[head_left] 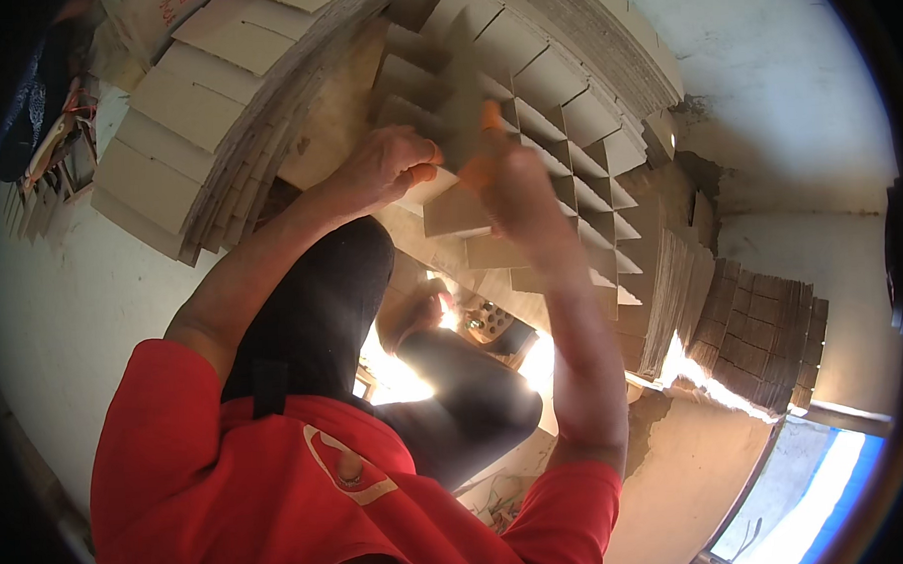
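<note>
head view: we sit with knees up, and the grid (556,149) of slotted cardboard dividers stands in front of us, just past our knees, so both hands can work on it from above. our left hand (393,165) is curled at the grid's near left edge, fingers closed around a cardboard strip (449,198), thumb tip in an orange cot; the grip looks meant to keep the strip steady and lined up with the slots. our right hand (513,185) is raised over the middle of the grid and blurred; its orange-tipped fingers seem pinched on the upper edge of an upright strip, but how tightly they close we cannot tell. the two hands sit near each other, on either side of the same piece, so it stays square to the cells.

stacks (197,112) of cut strips lie fanned at our left, near the left hand. more bundles (762,341) stand on the right, beside a pale wall (793,91).
</note>
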{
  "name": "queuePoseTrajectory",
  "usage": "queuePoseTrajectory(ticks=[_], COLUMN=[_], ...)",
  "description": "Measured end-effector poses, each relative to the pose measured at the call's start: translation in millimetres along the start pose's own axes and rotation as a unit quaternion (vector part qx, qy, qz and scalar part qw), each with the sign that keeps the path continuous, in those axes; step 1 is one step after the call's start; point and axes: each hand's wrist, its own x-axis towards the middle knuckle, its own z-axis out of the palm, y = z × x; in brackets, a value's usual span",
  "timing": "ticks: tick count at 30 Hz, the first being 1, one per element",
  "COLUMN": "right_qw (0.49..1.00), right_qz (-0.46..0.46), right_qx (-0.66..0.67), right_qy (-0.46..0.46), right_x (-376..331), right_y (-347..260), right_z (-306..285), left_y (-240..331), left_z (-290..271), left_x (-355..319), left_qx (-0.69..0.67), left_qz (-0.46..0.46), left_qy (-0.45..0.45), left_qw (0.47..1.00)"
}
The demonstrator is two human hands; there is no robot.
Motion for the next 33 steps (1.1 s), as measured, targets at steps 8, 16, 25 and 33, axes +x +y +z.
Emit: queuePoseTrajectory(ticks=[8, 16, 25, 33], right_qw=[0.972, 0.876, 0.983, 0.906], right_qz=[0.065, 0.019, 0.040, 0.013], right_qx=[-0.182, -0.349, -0.104, -0.332], right_qy=[-0.135, 0.334, 0.143, 0.264], right_x=[-7, -15, -90, -130], right_y=[-11, 104, 120, 53], right_z=[23, -26, -5, -42], left_y=[7, 16, -19, 82], left_z=[-3, -5, 12, -39], left_x=[5, 13, 93, 108], left_qx=[0.019, 0.144, 0.190, 0.314], left_qz=[-0.002, 0.096, 0.138, 0.272], left_qy=[-0.015, 0.015, -0.112, -0.141], left_qw=[1.000, 0.985, 0.965, 0.899])
